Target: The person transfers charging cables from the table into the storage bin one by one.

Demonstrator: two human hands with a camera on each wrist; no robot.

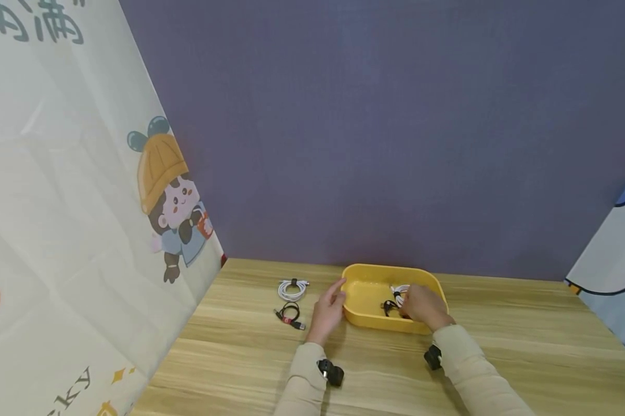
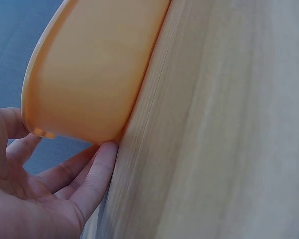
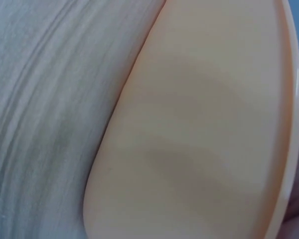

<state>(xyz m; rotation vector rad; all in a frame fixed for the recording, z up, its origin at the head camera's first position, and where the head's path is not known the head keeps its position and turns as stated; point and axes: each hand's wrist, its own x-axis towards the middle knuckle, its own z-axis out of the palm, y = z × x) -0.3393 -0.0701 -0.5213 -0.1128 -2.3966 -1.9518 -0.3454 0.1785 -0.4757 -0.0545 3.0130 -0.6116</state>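
A yellow tray (image 1: pixel 364 294) sits on a wooden table (image 1: pixel 499 335). The left hand (image 1: pixel 327 309), fingers relaxed, touches the tray's wall at 9 o'clock. The right hand (image 1: pixel 419 305) reaches inside, fingers curled around a coiled white cable (image 1: pixel 398 290). Two bundled cables (image 1: pixel 290 301) lie further toward 9 o'clock.

Yellow oval plastic tray (image 1: pixel 367 320) looked smooth, faint satin sheen on outer wall. Light wooden table (image 1: pixel 499 346) showed fine straight grain, matt finish. Coiled white cable (image 1: pixel 293 288) looked smooth, slightly glossy; coiled black cable (image 1: pixel 289 314) looked rubbery, dull. Printed cream cloth curtain (image 1: pixel 58 231) hung creased, matt. Purple-grey backdrop (image 1: pixel 395 144) looked flat, felt-like. Beige sleeves (image 1: pixel 468 370) looked soft cloth.
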